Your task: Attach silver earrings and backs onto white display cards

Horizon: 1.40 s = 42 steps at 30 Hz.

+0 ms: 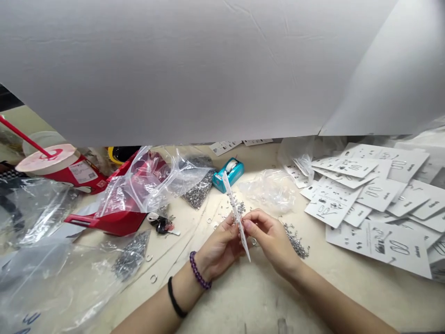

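The left hand (219, 246) and right hand (269, 241) both pinch a narrow white card (231, 199), held tilted between their fingers above the bench (250, 297). Small metal pieces (239, 207) lie scattered just beyond, with a heap of metal fittings (296, 242) just right. Printed white cards (368, 195) spread farther right. A blue tape dispenser (228, 174) and a bag of metal parts (198, 188) sit far ahead. Clear plastic bags (41, 278) and a red cup (62, 167) crowd the left, while a large white sheet (194, 69) hangs across the far view, blocking what lies behind.
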Each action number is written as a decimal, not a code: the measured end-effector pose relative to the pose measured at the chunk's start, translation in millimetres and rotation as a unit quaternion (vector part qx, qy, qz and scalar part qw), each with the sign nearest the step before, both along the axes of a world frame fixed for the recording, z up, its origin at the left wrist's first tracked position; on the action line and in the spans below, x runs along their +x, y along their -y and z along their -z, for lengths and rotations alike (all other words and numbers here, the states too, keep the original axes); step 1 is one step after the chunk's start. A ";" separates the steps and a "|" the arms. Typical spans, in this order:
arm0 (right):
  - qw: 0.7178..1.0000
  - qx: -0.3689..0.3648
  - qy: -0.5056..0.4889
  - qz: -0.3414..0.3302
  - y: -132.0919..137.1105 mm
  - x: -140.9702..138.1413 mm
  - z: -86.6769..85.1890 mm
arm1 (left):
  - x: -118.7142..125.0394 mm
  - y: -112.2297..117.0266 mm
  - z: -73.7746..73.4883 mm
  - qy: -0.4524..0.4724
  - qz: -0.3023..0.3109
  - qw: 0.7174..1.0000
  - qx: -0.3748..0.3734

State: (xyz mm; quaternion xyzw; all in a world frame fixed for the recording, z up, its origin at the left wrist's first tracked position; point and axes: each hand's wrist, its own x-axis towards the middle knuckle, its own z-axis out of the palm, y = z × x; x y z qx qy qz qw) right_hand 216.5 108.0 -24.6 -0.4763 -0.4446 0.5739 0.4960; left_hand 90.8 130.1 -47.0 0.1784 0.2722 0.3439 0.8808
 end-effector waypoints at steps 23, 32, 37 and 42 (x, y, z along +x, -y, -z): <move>0.993 -0.101 -0.047 -0.043 3.1 11.7 10.7 | 6.1 4.0 -8.5 0.024 -0.014 1.000 -0.002; 0.995 -0.015 0.101 0.017 11.1 14.9 -9.7 | 2.5 9.5 -2.9 0.026 0.003 0.996 0.083; 0.985 0.043 0.161 -0.034 10.2 14.7 -12.2 | -1.5 9.8 -5.3 0.034 0.025 0.992 0.117; 0.980 0.070 0.182 -0.035 10.1 17.1 -2.3 | 1.0 9.3 -8.2 0.049 0.008 0.994 0.099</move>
